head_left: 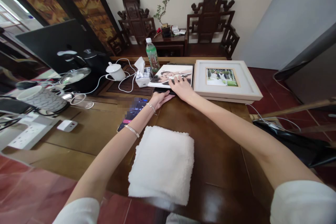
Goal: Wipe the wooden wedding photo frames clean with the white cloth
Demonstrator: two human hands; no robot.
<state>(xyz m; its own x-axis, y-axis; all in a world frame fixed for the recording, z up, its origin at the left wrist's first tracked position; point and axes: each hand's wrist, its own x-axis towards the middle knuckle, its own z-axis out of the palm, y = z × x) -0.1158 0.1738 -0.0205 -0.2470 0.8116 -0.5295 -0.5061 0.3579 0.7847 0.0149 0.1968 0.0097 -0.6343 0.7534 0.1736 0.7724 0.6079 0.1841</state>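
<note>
A photo album (161, 76) with a white cover showing a printed picture of people lies toward the far side of the wooden table, over something dark. My right hand (181, 86) rests on its cover near the front edge, fingers spread. At the front edge, my left hand (159, 100) has its palm turned up, the thumb at the dark lower edge and the fingers stretched along below it. Just right of the album is a pale wooden picture frame (201, 77) holding a photo. Nearer me lies a folded white towel (162, 164), touched by neither hand.
Behind the album stand a green-labelled bottle (152, 55) and a tissue box (144, 77). A phone (131, 113) lies beside my left forearm. Farther left are a lidded white cup (116, 72), a patterned mug (43, 98), a power strip (28, 134), a charger (67, 125) and loose cables.
</note>
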